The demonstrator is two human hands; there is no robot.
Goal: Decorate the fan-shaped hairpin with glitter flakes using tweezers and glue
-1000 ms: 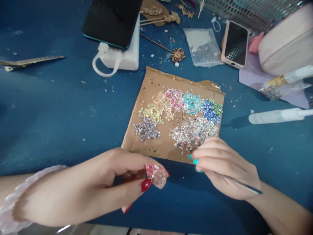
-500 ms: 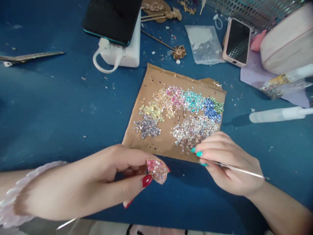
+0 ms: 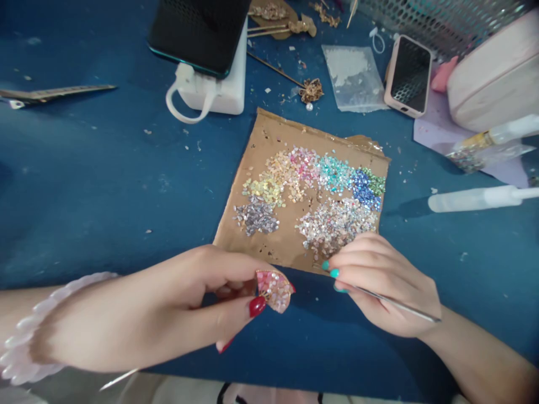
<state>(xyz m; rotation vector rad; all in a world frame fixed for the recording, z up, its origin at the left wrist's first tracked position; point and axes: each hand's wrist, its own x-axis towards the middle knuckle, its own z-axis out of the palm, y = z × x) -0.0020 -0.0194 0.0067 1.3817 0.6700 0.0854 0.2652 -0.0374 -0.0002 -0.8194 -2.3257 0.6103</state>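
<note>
My left hand [image 3: 181,314] pinches a small fan-shaped ornament [image 3: 275,290] between thumb and fingers. Pink pieces and pearly beads cover its face, within a gold rim. A thin metal rod [image 3: 120,380] shows below my left wrist; I cannot tell whether it joins the ornament. Closed around a slim metal tool [image 3: 398,304], my right hand [image 3: 387,286] is at the near right edge of a cardboard sheet [image 3: 290,255]. The tool's tip is close to a heap of clear, pinkish chips [image 3: 337,224]. Grey chips [image 3: 256,216] and other coloured heaps lie beyond.
A black phone [image 3: 200,33] rests on a white charger block [image 3: 233,95]. Behind the cardboard are a gold flower hairpin [image 3: 311,91], a plastic bag [image 3: 353,78] and a pink-cased phone [image 3: 409,76]. A white tube [image 3: 471,199] lies right, tweezers [image 3: 59,94] far left.
My right hand has moved slightly left and toward me with the metal tool, away from the clear chips. My left hand and the ornament have shifted slightly right in view.
</note>
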